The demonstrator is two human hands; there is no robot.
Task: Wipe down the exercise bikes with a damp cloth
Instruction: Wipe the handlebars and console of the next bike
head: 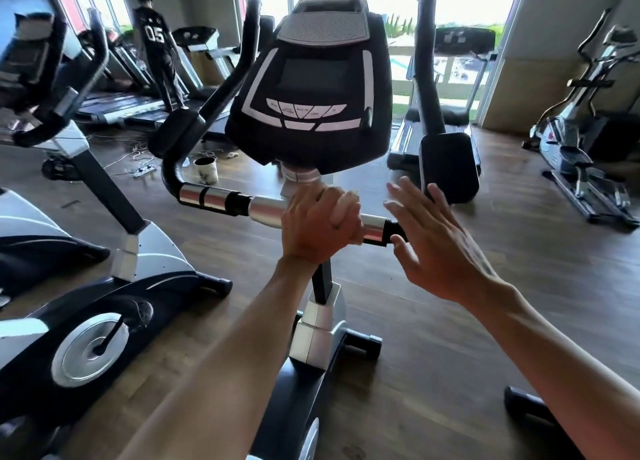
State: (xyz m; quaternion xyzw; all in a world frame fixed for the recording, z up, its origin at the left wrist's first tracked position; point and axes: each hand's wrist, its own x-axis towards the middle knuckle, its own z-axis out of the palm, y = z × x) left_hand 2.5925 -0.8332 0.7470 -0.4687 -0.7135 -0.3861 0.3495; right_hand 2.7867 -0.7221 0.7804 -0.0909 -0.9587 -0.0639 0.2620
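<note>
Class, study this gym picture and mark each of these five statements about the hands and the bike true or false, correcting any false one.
1. The left hand grips the bike's handlebar with a cloth bunched in it. True.
2. The right hand is curled round the handlebar. False: its fingers are spread straight and hold nothing.
3. The console screen is lit and shows numbers. False: the screen is dark.
4. A pale bucket stands on the floor behind the handlebar. True.
5. The person in the "05" shirt sits on a bike. False: that person stands by the treadmills.
</note>
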